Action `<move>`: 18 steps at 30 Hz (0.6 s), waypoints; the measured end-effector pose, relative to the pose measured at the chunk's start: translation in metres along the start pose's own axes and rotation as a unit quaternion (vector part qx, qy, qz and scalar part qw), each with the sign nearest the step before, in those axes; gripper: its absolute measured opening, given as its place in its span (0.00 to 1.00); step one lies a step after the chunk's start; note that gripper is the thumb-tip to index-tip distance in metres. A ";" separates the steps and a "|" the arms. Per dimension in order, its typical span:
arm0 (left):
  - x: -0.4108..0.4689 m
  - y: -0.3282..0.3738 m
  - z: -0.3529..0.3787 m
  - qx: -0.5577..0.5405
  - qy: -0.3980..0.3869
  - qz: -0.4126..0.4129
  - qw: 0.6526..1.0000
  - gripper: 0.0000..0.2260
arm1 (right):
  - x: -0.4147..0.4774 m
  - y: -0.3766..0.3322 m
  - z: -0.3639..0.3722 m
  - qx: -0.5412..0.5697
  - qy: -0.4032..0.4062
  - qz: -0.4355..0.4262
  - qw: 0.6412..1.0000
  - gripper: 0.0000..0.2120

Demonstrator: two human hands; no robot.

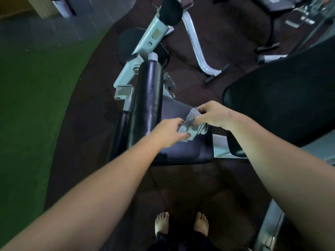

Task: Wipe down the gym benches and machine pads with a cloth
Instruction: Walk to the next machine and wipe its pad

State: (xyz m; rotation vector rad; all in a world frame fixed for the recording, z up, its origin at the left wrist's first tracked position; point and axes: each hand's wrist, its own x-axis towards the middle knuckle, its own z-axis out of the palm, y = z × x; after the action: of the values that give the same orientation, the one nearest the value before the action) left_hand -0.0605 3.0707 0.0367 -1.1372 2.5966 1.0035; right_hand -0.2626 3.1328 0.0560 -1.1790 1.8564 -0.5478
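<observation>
Progress cannot be confirmed from surface appearance: no pad shows a visible wet or wiped zone, so all pads are judged as remaining work. The cloth (192, 124) is held by both hands above the seat pad (183, 153), bunched and not pressed flat on any surface; the step in hand is judged to be refolding or regripping the cloth. The left hand (170, 133) pinches the lower edge between thumb and fingertips, fingers mostly closed. The right hand (212, 115) grips the upper end, fingers curled around it. Both forearms extend forward, converging over the seat. The roller pad (146, 98) lies just left of the hands; the large back pad (282, 98) lies to the right.
</observation>
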 end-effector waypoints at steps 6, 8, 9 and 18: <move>-0.022 0.013 0.032 -0.302 0.078 -0.121 0.942 0.12 | -0.043 -0.012 -0.002 -0.164 0.101 -0.110 0.975 0.20; -0.029 0.021 0.035 -0.401 0.079 -0.142 0.901 0.12 | -0.057 -0.008 0.011 -0.202 0.139 -0.153 0.957 0.13; -0.032 0.027 0.036 -0.446 0.079 -0.155 0.878 0.11 | -0.063 -0.005 0.018 -0.187 0.147 -0.169 0.956 0.10; -0.056 0.052 0.031 -0.603 0.066 -0.226 0.762 0.13 | -0.095 0.004 0.051 -0.167 0.096 -0.136 0.972 0.37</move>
State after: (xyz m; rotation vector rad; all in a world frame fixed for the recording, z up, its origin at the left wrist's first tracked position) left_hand -0.0612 3.1496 0.0603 -1.9091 1.3138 2.5667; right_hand -0.2031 3.2227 0.0656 -1.6721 2.0185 -0.5270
